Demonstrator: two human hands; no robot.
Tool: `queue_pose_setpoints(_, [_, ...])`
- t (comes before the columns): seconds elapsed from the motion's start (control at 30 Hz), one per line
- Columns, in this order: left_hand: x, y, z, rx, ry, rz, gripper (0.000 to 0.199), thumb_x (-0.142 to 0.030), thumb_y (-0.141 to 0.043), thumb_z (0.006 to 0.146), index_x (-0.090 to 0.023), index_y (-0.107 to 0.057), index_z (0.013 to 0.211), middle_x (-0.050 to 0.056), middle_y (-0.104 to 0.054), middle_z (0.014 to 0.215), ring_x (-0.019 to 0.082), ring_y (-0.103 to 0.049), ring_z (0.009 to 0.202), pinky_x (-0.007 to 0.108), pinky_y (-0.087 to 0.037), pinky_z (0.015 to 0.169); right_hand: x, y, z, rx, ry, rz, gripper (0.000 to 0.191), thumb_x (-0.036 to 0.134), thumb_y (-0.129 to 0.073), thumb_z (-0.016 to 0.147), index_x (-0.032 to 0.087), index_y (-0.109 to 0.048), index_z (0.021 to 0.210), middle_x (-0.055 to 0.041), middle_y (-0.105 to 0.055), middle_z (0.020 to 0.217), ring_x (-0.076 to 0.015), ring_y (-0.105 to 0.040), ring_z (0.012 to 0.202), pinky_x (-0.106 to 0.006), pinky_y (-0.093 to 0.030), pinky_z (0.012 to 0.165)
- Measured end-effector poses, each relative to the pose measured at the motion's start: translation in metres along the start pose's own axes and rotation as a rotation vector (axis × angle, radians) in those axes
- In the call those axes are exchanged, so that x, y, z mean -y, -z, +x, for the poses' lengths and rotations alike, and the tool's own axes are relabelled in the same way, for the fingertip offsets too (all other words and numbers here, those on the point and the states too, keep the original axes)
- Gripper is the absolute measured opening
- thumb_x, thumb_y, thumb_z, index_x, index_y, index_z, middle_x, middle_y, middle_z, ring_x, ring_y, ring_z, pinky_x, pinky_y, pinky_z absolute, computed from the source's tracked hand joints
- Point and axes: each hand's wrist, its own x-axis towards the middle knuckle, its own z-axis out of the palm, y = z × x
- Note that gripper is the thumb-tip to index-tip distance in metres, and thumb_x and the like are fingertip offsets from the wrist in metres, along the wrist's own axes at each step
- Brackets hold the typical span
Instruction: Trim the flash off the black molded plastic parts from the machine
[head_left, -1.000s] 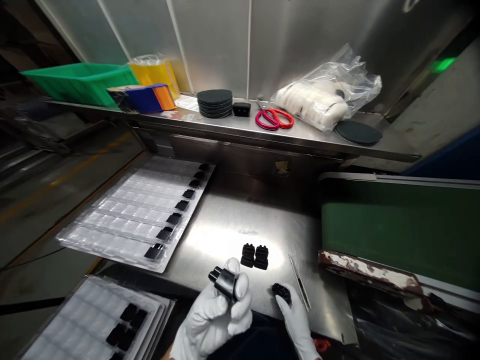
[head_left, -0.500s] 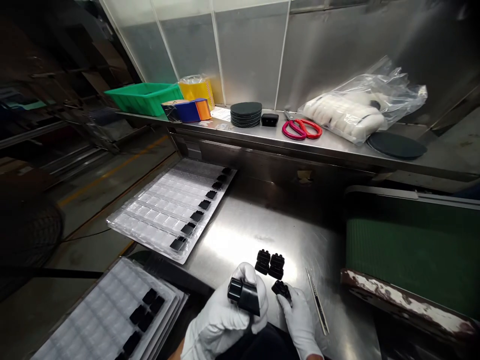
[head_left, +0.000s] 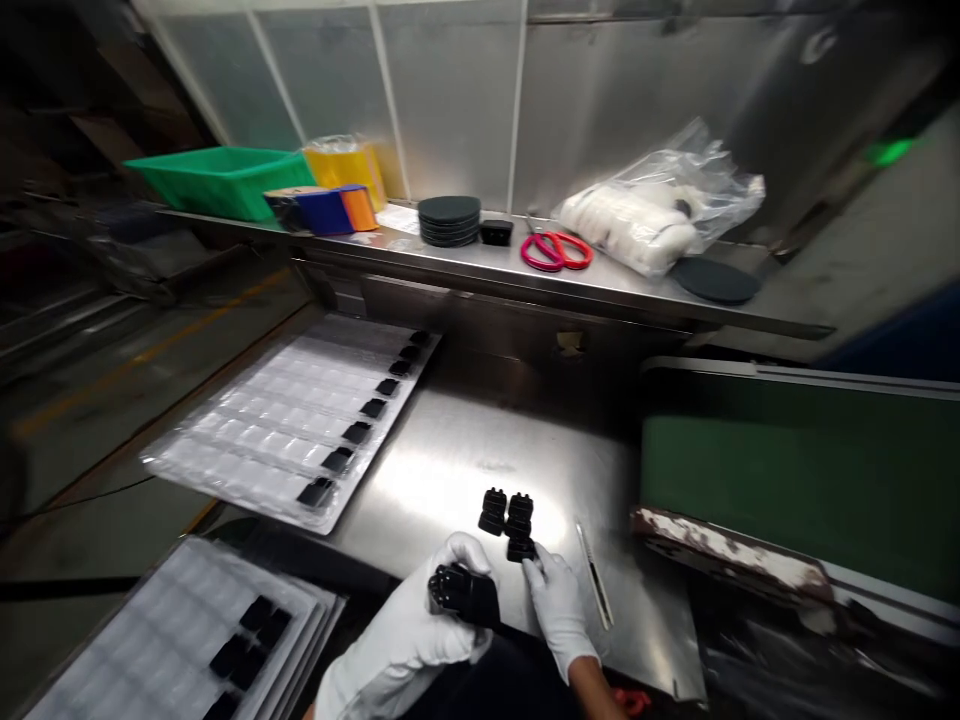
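Note:
My left hand, in a white glove, is closed round a black plastic part near the table's front edge. The part's end with small round openings faces left. My right hand, also gloved in white, has its fingertips at a small black piece on the metal table. Right behind that piece stand more black pieces in two short rows. Metal tweezers lie to the right of my right hand.
A clear tray with black parts along its right side lies left; stacked trays sit lower left. The back shelf carries a green bin, black discs, scissors and a bag. A green conveyor is right.
The view has swung, so the surroundings appear further left. The small black piece at my right hand now sits up against the other pieces. The part in my left hand has turned, showing its end.

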Motion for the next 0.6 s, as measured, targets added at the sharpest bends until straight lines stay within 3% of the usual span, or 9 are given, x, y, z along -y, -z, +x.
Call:
queue_pose_setpoints(0.07, [0.012, 0.017, 0.004, 0.006, 0.127, 0.05, 0.055, -0.037, -0.089, 0.073, -0.019, -0.051, 0.108, 0.001, -0.064, 0.069, 0.009, -0.056, 0.057, 0.017, -0.039, 0.052, -0.002, 0.002, -0.003, -0.018, 0.038, 0.02, 0.035, 0.033, -0.051, 0.097, 0.016, -0.068, 0.123, -0.0104, -0.072, 0.107, -0.0235, -0.067, 0.101, -0.045, -0.05, 0.096])
queue_pose_setpoints(0.17, [0.032, 0.043, 0.014, 0.096, 0.281, -0.025, 0.061, -0.042, -0.092, 0.066, -0.02, -0.053, 0.108, 0.002, -0.068, 0.067, 0.014, -0.064, 0.053, 0.017, -0.042, 0.048, -0.012, 0.008, -0.015, -0.06, 0.067, 0.054, 0.032, 0.031, -0.054, 0.096, 0.015, -0.071, 0.117, -0.0106, -0.074, 0.105, -0.0223, -0.068, 0.099, -0.044, -0.053, 0.094])
queue_pose_setpoints(0.27, [0.045, 0.05, 0.02, 0.153, 0.351, -0.074, 0.062, -0.04, -0.093, 0.064, -0.019, -0.058, 0.11, 0.004, -0.071, 0.073, 0.018, -0.069, 0.058, 0.019, -0.048, 0.05, -0.024, 0.016, -0.037, -0.134, 0.058, 0.1, 0.03, 0.03, -0.052, 0.095, 0.017, -0.075, 0.11, -0.009, -0.076, 0.102, -0.0228, -0.07, 0.098, -0.043, -0.055, 0.093])
queue_pose_setpoints(0.37, [0.046, 0.036, 0.017, 0.049, 0.384, -0.199, 0.059, -0.047, -0.088, 0.07, -0.016, -0.063, 0.113, 0.01, -0.073, 0.093, 0.018, -0.072, 0.071, 0.025, -0.056, 0.062, -0.037, 0.028, -0.059, -0.248, 0.003, 0.139, 0.039, 0.034, -0.044, 0.096, 0.017, -0.077, 0.105, -0.0101, -0.076, 0.105, -0.025, -0.071, 0.1, -0.041, -0.055, 0.094])
queue_pose_setpoints(0.43, [0.044, 0.019, 0.016, -0.068, 0.413, -0.311, 0.051, -0.054, -0.081, 0.076, -0.013, -0.068, 0.104, 0.012, -0.071, 0.105, 0.019, -0.071, 0.078, 0.026, -0.058, 0.067, -0.044, 0.036, -0.067, -0.333, -0.055, 0.146, 0.046, 0.038, -0.039, 0.097, 0.014, -0.076, 0.107, -0.0134, -0.075, 0.109, -0.028, -0.07, 0.103, -0.043, -0.054, 0.096])
queue_pose_setpoints(0.53, [0.04, -0.006, 0.018, -0.174, 0.42, -0.343, 0.025, -0.034, -0.079, 0.083, -0.011, -0.069, 0.088, 0.011, -0.069, 0.108, 0.017, -0.07, 0.082, 0.026, -0.059, 0.071, -0.048, 0.05, -0.06, -0.417, -0.118, 0.137, 0.05, 0.041, -0.037, 0.098, 0.01, -0.072, 0.115, -0.0167, -0.072, 0.113, -0.0305, -0.068, 0.105, -0.045, -0.052, 0.097])
queue_pose_setpoints(0.6, [0.038, -0.018, 0.022, -0.199, 0.41, -0.348, 0.018, -0.019, -0.078, 0.083, -0.011, -0.071, 0.097, 0.012, -0.069, 0.108, 0.017, -0.07, 0.084, 0.025, -0.059, 0.074, -0.046, 0.059, -0.045, -0.441, -0.137, 0.122, 0.047, 0.038, -0.04, 0.097, 0.009, -0.07, 0.12, -0.0186, -0.069, 0.12, -0.0318, -0.064, 0.113, -0.048, -0.048, 0.102])
